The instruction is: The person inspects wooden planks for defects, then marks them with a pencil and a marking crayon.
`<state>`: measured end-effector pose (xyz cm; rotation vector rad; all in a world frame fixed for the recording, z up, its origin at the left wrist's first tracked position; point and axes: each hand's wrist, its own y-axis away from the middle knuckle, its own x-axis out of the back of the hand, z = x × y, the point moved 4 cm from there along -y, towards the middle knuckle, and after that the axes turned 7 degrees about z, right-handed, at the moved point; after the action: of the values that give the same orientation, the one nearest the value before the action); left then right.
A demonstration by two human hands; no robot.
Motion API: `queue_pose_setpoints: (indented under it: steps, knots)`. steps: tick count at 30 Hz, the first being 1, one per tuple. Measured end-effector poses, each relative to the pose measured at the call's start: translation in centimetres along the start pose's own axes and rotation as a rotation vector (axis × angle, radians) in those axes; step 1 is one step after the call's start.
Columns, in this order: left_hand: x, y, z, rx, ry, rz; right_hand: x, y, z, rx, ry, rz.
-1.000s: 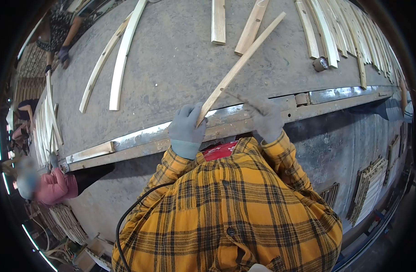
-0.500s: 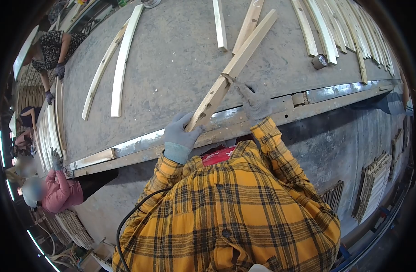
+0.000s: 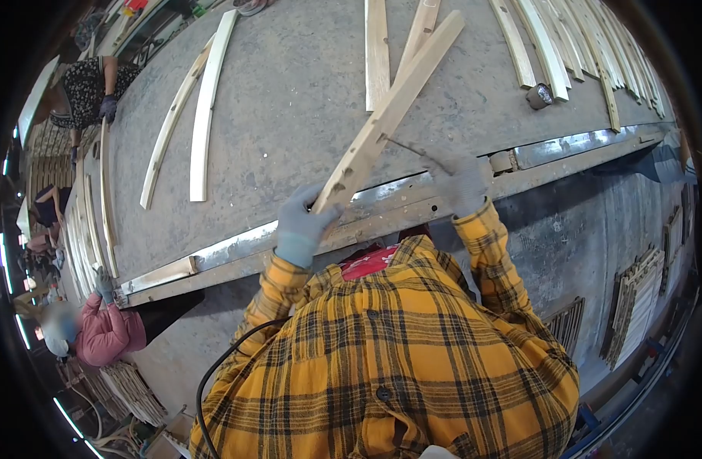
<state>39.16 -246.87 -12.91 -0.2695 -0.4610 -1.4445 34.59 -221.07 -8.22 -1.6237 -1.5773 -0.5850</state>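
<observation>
My left hand [image 3: 303, 223], in a grey glove, is closed around the near end of a wooden strip [image 3: 400, 101]. The strip slants away over the table, with several dark knots or holes along its side. In my right hand [image 3: 464, 185], also gloved and closed, is a thin dark rod-like tool [image 3: 416, 148]; its exact kind cannot be made out. The tool's tip is at the strip's right edge, near a dark spot. Beyond the held strip lie a pale strip [image 3: 377, 57] and another wooden strip [image 3: 418, 38], partly covered by it.
The large grey table [image 3: 289, 115] has a metal-faced edge [image 3: 236, 243] in front of me. Two strips [image 3: 205, 122] lie left; many strips [image 3: 550, 46] lie right, near a small round container [image 3: 540, 96]. Co-workers, one in a pink jacket [image 3: 110, 333], handle strips at the left.
My right hand has moved right and slightly down, drawing the tool back so more of its shaft shows. The left hand keeps its hold. The pale strip beyond has shifted nearer and turned.
</observation>
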Motion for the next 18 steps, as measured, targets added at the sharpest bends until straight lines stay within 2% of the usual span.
queue_pose_setpoints:
  steps: [1,2,4,6,7,9,14,16,18]
  knots:
    - [-0.9,-0.6,-1.1,0.231,0.327,-0.111,0.6,0.1,1.0,-0.119,-0.364,-0.010]
    - [-1.0,-1.2,-1.1,0.357,0.422,-0.173,0.7,0.2,1.4,-0.119,-0.366,-0.013]
    - [-2.7,-2.8,-2.9,0.400,0.526,-0.203,0.3,0.2,3.6,-0.463,-0.577,0.067]
    - [-4.5,-3.5,-3.2,0.472,0.741,-0.226,-0.1,0.1,4.5,-0.444,-0.656,0.107]
    - [-5.5,-3.6,-3.2,0.478,0.739,-0.228,-0.2,0.3,4.6,-0.425,-0.735,0.150]
    - [-7.2,-4.0,-3.6,0.565,0.955,-0.149,-0.4,0.7,4.1,-0.425,-0.698,0.157]
    - [-8.7,-4.9,-3.2,0.590,1.020,-0.201,-2.1,2.3,4.5,-0.471,-0.685,0.150]
    - [-8.5,-4.6,-2.3,0.610,1.094,-0.218,-2.1,3.1,3.1,-0.350,-0.506,0.098]
    - [-8.8,-4.8,-2.4,0.620,0.971,-0.164,-2.1,3.5,2.1,-0.412,-0.535,0.099]
